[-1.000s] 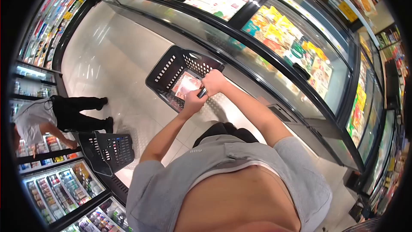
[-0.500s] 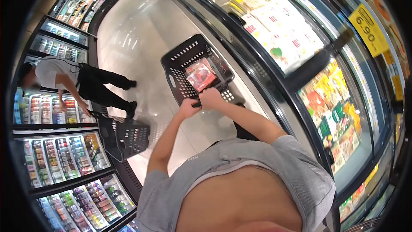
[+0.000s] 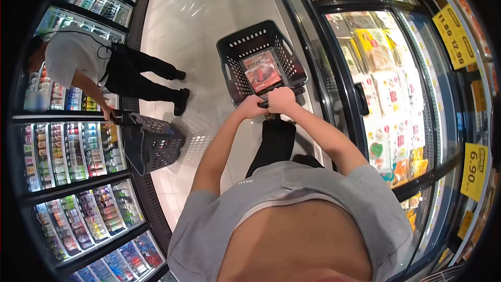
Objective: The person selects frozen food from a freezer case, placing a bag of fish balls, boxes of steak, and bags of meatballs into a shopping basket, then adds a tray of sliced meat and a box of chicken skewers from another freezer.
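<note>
A dark shopping basket (image 3: 233, 47) with perforated sides is in front of me, over the pale floor. My left hand (image 3: 251, 107) is closed around its black handle at the near end. Close beside it, my right hand (image 3: 282, 100) grips the same handle. Inside the basket lies a flat package (image 3: 262, 73) with a red picture on its front. Both my arms reach forward, and the handle is partly hidden under my fingers.
On the left, another person (image 3: 78, 57) bends toward lit drink shelves (image 3: 68, 151), holding a grey basket (image 3: 156, 143). Glass-fronted freezers (image 3: 386, 89) with packaged food run along my right, with yellow price tags (image 3: 454, 36). Tiled floor (image 3: 182, 15) stretches ahead between them.
The view has moved forward along the aisle, and the freezers and shelves have shifted back. My basket appears slightly farther right. The other person's arm has lowered to the grey basket.
</note>
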`<state>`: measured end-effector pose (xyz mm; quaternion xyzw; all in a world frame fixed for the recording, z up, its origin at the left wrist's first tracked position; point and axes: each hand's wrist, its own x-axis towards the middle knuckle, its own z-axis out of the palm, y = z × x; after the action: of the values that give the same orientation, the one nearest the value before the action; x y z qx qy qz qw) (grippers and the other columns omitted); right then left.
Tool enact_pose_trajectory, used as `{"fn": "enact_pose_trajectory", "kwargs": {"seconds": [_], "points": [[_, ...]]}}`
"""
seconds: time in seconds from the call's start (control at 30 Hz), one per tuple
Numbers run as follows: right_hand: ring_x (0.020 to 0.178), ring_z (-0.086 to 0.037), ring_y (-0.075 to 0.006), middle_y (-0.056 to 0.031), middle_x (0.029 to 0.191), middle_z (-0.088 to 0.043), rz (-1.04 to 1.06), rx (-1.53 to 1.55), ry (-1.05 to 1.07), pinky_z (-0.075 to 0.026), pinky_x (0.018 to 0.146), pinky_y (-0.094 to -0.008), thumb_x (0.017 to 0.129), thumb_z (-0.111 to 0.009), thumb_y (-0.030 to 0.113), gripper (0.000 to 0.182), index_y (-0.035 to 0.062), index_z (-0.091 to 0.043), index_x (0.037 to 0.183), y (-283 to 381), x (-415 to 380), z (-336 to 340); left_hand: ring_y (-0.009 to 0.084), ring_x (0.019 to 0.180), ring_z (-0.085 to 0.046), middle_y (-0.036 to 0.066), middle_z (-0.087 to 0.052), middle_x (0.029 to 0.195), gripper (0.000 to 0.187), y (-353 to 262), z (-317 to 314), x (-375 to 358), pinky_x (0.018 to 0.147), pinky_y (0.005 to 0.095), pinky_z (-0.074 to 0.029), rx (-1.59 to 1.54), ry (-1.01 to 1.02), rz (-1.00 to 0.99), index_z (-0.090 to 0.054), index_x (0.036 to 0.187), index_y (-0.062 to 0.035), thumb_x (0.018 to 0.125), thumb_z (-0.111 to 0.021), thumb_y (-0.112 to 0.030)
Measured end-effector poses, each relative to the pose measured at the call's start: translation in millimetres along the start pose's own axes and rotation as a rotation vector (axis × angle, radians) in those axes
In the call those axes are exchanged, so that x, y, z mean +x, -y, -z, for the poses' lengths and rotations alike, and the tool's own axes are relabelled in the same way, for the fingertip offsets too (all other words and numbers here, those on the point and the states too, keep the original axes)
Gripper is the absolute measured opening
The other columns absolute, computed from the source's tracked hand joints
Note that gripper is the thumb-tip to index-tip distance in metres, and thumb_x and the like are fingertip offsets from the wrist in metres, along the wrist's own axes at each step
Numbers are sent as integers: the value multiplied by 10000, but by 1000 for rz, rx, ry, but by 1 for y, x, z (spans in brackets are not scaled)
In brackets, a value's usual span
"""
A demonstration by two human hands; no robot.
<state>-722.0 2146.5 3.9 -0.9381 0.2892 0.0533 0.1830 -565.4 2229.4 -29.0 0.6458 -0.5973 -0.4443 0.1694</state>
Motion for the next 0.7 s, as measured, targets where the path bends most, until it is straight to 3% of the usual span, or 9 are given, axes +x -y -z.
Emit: {"fn": "enact_pose_trajectory", "kwargs": {"seconds": [0.07, 0.17, 0.3, 0.43, 0.57, 0.6, 0.7], "points": [[711, -675, -288, -143, 729, -671, -13, -24, 7, -540, 663, -377, 601, -720, 370, 332, 79, -695, 759, -26, 33, 8, 106, 542, -536, 59, -598, 563, 238, 18, 13, 46, 541, 305, -422, -90, 17, -32, -658, 696, 14, 643, -714, -211], [714, -675, -290, -146, 728, -670, -13, -65, -2, -541, 668, -372, 587, -724, 396, 374, 62, -691, 753, -51, 95, 19, 273, 606, -605, 189, -632, 677, 339, 16, 63, 91, 624, 347, -479, 23, 71, 36, -692, 791, -4, 606, -702, -288], [709, -676, -301, -158, 743, -673, -21, -66, 29, -542, 657, -385, 593, -715, 406, 371, 57, -687, 713, -75, 187, 40, 299, 626, -611, 215, -624, 684, 344, 42, 129, 155, 639, 357, -486, 40, 75, 14, -691, 766, -1, 588, -679, -295], [705, -676, -299, -178, 751, -669, -20, -39, 31, -538, 642, -396, 620, -699, 406, 369, 49, -687, 712, -88, 273, 61, 145, 525, -536, 90, -566, 550, 241, 85, 191, 213, 562, 311, -439, 0, 50, -53, -667, 695, -15, 622, -676, -245], [673, -660, -305, -150, 706, -654, 170, 71, -204, -516, 613, -419, 637, -693, 407, 344, 67, -655, 675, -112, 369, 84, 157, 529, -540, 82, -574, 557, 247, 102, 285, 260, 569, 307, -440, -11, 2, -73, -674, 747, -8, 664, -666, -240], [685, -643, -327, -145, 703, -643, 252, 120, -255, -502, 626, -436, 637, -690, 395, 332, 69, -633, 660, -121, 390, 88, 148, 520, -520, 79, -561, 554, 304, 117, 300, 273, 567, 304, -439, -15, -31, -146, -688, 825, -15, 702, -689, -294], [710, -634, -341, -141, 731, -645, 24, -35, -174, -496, 651, -448, 634, -696, 388, 331, 64, -638, 669, -161, 454, 134, 281, 802, -615, 177, -656, 889, 467, 104, 377, 308, 753, 364, -484, 174, -59, -16, -687, 993, -67, 699, -699, -429]]}}
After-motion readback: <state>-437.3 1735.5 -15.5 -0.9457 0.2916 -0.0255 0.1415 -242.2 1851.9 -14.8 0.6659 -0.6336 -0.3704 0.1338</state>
